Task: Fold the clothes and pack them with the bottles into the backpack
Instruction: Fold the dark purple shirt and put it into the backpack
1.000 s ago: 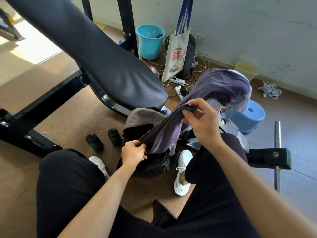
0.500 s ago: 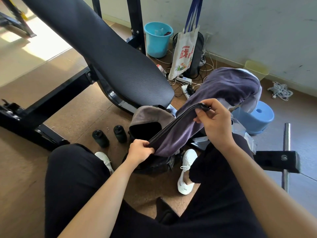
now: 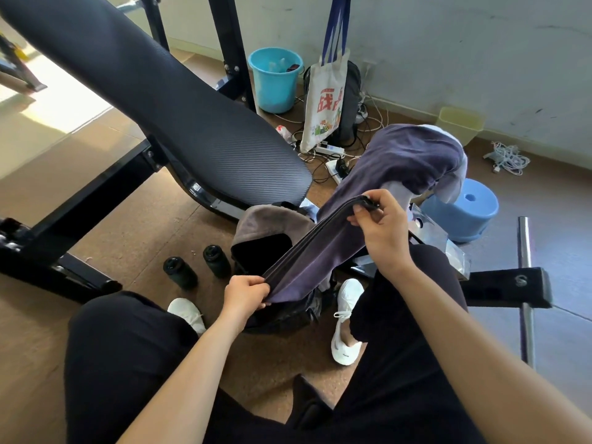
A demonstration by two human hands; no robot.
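Note:
I hold a dark purple garment [image 3: 323, 251] stretched by its waistband between both hands. My left hand [image 3: 245, 291] pinches the lower end of the band; my right hand [image 3: 381, 230] pinches the upper end. The rest of the garment drapes back over a support at the right, with a pale cloth [image 3: 450, 184] under it. Below the garment, a black backpack [image 3: 282, 312] sits on the floor between my feet, with a grey cloth [image 3: 272, 217] lying over its open top. Two dark bottles [image 3: 179, 272] [image 3: 217, 261] stand on the floor left of the backpack.
A black padded bench [image 3: 179, 123] slants across the left, on a black frame [image 3: 80, 200]. A blue stool [image 3: 464, 209], a blue bucket [image 3: 274, 78], a tote bag [image 3: 326, 100], power strips and cables [image 3: 333, 155] lie behind. A metal bar [image 3: 525, 283] stands at the right.
Both hands keep their pinch on the waistband. The view has shifted slightly, so everything sits a little further right in the frame.

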